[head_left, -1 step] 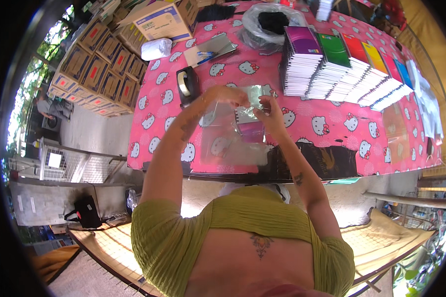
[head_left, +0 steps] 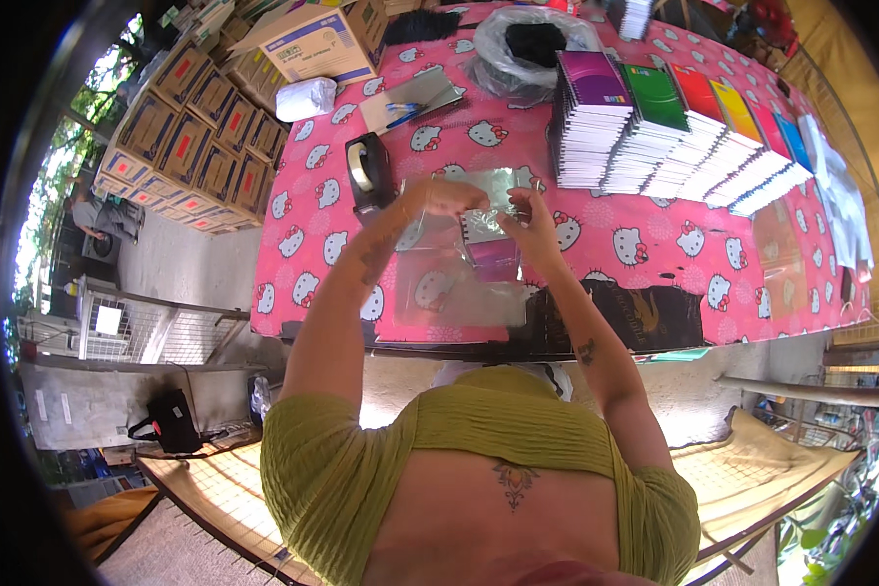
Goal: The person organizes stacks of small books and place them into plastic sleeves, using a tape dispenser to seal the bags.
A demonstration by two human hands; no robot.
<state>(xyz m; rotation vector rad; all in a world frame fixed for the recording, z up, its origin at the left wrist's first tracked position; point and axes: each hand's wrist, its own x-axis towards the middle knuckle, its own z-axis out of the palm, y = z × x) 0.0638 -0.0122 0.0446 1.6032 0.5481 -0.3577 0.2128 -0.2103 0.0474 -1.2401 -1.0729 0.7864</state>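
A spiral notebook with a purple cover [head_left: 495, 256] lies in front of me on the table, partly under clear plastic. Over its far end, glossy clear plastic film [head_left: 503, 186] is bunched between my hands. My left hand [head_left: 456, 198] is closed, its fingertips pinching the film. On the other side, my right hand [head_left: 533, 227] has thumb and fingers bent together on the film's right part. A flat clear plastic sheet [head_left: 439, 303] spreads nearer to me, under and beside the notebook. Left of my left hand stands a black tape dispenser [head_left: 369, 171].
Tall stacks of colourful spiral notebooks [head_left: 645, 137] stand at the right. Pens [head_left: 403, 111] lie on a flat board beyond the dispenser. A plastic bag with dark contents [head_left: 532, 54] and an open carton [head_left: 327, 44] are at the back. Stacked cartons [head_left: 186, 127] fill the left.
My left hand and wrist have shifted very slightly; both hands stay at the film. The notebook stays in place.
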